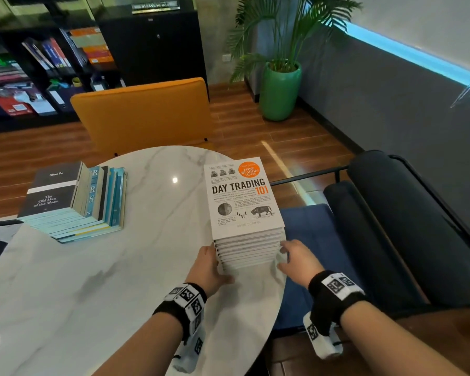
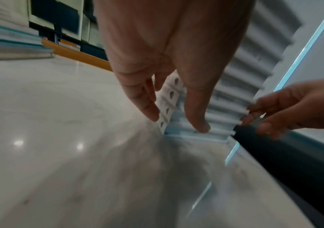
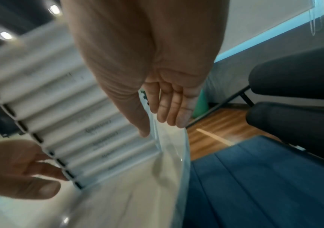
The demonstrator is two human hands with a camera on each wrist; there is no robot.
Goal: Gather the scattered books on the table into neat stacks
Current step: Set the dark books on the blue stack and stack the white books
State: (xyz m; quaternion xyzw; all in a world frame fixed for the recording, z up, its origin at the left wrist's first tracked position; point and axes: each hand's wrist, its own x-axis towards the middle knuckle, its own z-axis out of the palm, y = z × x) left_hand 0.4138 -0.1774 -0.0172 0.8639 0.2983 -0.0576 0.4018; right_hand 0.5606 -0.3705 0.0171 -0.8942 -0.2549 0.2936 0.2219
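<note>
A tall stack of white "Day Trading 101" books point(image 1: 244, 202) stands at the right edge of the marble table point(image 1: 106, 289). My left hand point(image 1: 209, 267) touches its near left corner with straight fingers, the thumb on the near face point(image 2: 198, 117). My right hand point(image 1: 296, 259) is at the near right corner, fingers straight beside the spines point(image 3: 69, 108). In the right wrist view, the right hand point(image 3: 166, 100) hangs at the table's rim. At the table's left, a second stack of teal books point(image 1: 65, 221) has a black book on top, and several books stand upright against it.
An orange chair point(image 1: 144, 115) stands behind the table. A blue-seated dark chair point(image 1: 315, 240) sits just right of the table's edge, close under the white stack. A green plant pot point(image 1: 280, 90) and a dark bookshelf point(image 1: 38, 71) are farther back.
</note>
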